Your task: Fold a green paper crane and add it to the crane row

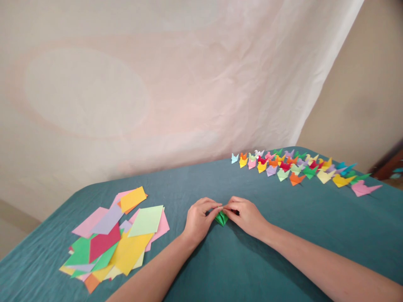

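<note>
My left hand (199,218) and my right hand (246,214) meet fingertip to fingertip over a small folded green paper piece (221,218) lying on the teal cloth (239,260). Both hands pinch it, with fingers curled and pressed together at its top. Most of the green piece is hidden under the fingers; only its lower folded corner shows.
A loose heap of coloured paper squares (116,237) lies at the left. A row of several folded paper birds (296,167) in many colours runs along the far right of the table. A pale sheet hangs as a backdrop (157,84) behind the table.
</note>
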Demonstrator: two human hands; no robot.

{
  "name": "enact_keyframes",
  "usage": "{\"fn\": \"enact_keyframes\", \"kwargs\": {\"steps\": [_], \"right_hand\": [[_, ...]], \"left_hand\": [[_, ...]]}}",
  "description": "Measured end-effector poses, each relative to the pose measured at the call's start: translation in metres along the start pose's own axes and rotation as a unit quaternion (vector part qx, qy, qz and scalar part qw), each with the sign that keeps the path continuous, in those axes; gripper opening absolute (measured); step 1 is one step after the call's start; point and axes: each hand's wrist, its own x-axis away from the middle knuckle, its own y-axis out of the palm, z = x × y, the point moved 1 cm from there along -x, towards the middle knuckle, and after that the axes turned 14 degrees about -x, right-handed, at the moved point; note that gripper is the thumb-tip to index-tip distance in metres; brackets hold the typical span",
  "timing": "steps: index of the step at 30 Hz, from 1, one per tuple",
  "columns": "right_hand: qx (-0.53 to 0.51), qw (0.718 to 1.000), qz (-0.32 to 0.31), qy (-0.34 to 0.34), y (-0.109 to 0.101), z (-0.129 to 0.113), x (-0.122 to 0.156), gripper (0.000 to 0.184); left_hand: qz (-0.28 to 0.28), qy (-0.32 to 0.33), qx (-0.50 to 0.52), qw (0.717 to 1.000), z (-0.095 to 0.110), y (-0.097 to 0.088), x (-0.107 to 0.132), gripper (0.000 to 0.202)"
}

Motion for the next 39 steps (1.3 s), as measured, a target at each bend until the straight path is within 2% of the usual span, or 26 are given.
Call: {"fn": "enact_keyframes", "kwargs": {"steps": [8, 22, 30, 39], "right_hand": [[0.016, 1.000, 0.000, -0.010, -0.0001, -0.0009, 0.0016, 0.020], [0.022, 1.000, 0.003, -0.005, 0.0008, -0.0018, 0.0010, 0.019], [0.011, 1.000, 0.001, -0.006, 0.0012, -0.0003, 0.0017, 0.019], [0.020, 1.000, 0.006, -0.007, 0.0024, -0.0005, 0.0021, 0.020]], "left_hand": [[0.010, 0.012, -0.025, 1.000, 0.0037, 0.0007, 0.0012, 0.018], [-0.011, 0.038, -0.059, 0.997, 0.0097, -0.0038, 0.0024, 0.024], [-0.015, 0.022, -0.060, 0.998, 0.0067, 0.0004, 0.0029, 0.021], [-0.056, 0.006, -0.058, 0.997, 0.0017, 0.0028, 0.0021, 0.021]]}}
